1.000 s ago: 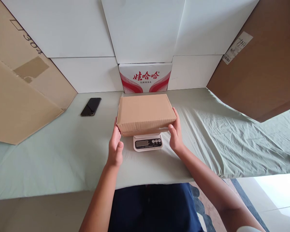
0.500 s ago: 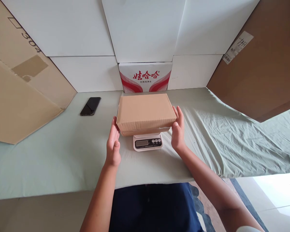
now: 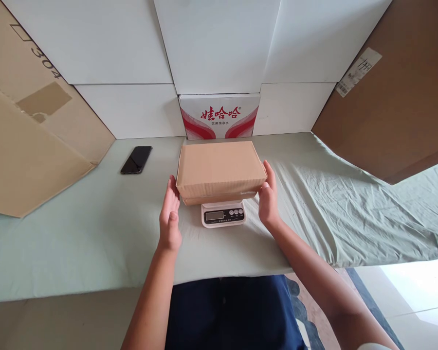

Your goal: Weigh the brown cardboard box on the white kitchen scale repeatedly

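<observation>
A plain brown cardboard box [image 3: 219,167] rests on a small white digital scale [image 3: 223,215], whose display and buttons stick out in front. My left hand [image 3: 170,214] stands flat and open just beside the box's left end, fingers pointing away from me. My right hand [image 3: 268,197] is open at the box's right end, its fingertips at or almost at the near right corner. Neither hand grips the box. The scale's platform is hidden under the box.
A pale green cloth [image 3: 76,233] covers the table. A black phone [image 3: 136,160] lies at the back left. A red-and-white carton [image 3: 219,116] stands behind the box against white panels. Large cardboard sheets lean at the left [image 3: 29,146] and right [image 3: 394,107].
Both hands held the box's ends a second ago. They have let go and opened, now standing flat beside it. The box has stayed on the scale.
</observation>
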`<state>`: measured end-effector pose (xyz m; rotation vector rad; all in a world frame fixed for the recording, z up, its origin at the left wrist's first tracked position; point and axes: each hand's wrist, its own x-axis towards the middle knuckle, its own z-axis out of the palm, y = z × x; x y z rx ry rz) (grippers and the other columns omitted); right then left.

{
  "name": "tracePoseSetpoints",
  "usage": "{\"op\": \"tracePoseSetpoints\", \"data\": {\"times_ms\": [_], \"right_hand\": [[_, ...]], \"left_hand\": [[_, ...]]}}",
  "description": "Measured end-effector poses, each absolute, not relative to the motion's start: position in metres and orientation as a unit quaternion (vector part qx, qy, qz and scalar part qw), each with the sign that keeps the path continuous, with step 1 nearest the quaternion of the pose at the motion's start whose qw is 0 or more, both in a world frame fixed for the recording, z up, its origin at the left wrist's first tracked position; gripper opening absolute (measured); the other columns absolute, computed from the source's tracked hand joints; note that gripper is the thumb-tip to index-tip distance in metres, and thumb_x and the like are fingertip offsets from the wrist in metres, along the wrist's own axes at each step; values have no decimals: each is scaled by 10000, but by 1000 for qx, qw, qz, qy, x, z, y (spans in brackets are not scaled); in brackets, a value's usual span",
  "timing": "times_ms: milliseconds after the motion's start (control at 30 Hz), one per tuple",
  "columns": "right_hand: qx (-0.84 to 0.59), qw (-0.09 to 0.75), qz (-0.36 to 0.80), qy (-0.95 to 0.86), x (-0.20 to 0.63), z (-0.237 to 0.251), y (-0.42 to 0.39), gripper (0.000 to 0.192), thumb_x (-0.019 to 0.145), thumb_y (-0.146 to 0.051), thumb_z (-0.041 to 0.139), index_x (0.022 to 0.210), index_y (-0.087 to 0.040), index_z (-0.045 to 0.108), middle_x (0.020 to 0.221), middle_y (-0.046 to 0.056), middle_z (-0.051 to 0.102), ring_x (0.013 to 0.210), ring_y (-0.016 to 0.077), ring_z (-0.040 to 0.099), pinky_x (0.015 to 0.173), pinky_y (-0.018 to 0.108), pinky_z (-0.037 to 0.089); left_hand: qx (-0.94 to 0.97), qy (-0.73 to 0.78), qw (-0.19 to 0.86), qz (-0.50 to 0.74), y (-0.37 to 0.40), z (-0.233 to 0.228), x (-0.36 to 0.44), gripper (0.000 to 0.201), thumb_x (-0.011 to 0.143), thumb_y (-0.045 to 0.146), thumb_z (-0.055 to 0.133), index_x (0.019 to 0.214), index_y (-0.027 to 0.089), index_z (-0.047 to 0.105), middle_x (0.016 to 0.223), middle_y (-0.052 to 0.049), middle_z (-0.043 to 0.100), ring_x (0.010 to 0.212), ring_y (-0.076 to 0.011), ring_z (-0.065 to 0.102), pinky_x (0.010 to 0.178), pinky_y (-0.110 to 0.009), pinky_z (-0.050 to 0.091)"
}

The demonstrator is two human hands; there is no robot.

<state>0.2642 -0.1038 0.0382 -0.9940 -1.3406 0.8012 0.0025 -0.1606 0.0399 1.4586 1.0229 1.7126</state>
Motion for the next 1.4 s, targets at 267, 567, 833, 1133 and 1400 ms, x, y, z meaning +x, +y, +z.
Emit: {"op": "tracePoseSetpoints", "data": {"times_ms": [267, 567, 833, 1133, 1400], "right_hand": [[-431, 605, 348, -572, 264, 38, -102, 657, 972, -615, 417, 1581, -389, 315, 1706, 18, 364, 1597, 338, 335, 1276, 690, 308], [-427, 604, 355, -572, 264, 35, -100, 645, 985, -617, 406, 1582, -393, 307, 1710, 17, 357, 1599, 329, 332, 1279, 687, 294], [-427, 601, 357, -573, 264, 37, -101, 676, 982, -633, 402, 1598, -379, 287, 1716, 20, 348, 1604, 321, 325, 1294, 670, 285], [-419, 606, 365, -569, 262, 41, -103, 697, 970, -664, 415, 1590, -365, 305, 1719, 26, 334, 1615, 316, 297, 1314, 649, 256], [-400, 611, 359, -581, 251, 45, -112, 739, 963, -666, 423, 1611, -340, 284, 1712, 40, 353, 1583, 323, 347, 1310, 606, 302]], "left_hand": [[557, 385, 331, 657, -161, 40, 3, 838, 922, 759, 477, 1632, 332, 356, 1755, -36, 254, 1628, -343, 196, 1313, -489, 250], [562, 375, 339, 655, -160, 37, 3, 829, 937, 745, 466, 1639, 322, 337, 1752, -54, 261, 1627, -320, 212, 1315, -471, 240], [547, 390, 345, 655, -160, 38, 4, 900, 893, 782, 496, 1630, 281, 369, 1736, -96, 298, 1613, -354, 245, 1299, -495, 271], [551, 390, 352, 649, -159, 39, 5, 889, 900, 775, 494, 1617, 257, 396, 1718, -118, 337, 1610, -367, 246, 1291, -500, 288], [556, 389, 352, 645, -161, 35, 6, 892, 887, 774, 518, 1599, 242, 433, 1686, -133, 397, 1604, -381, 257, 1279, -510, 311]]}}
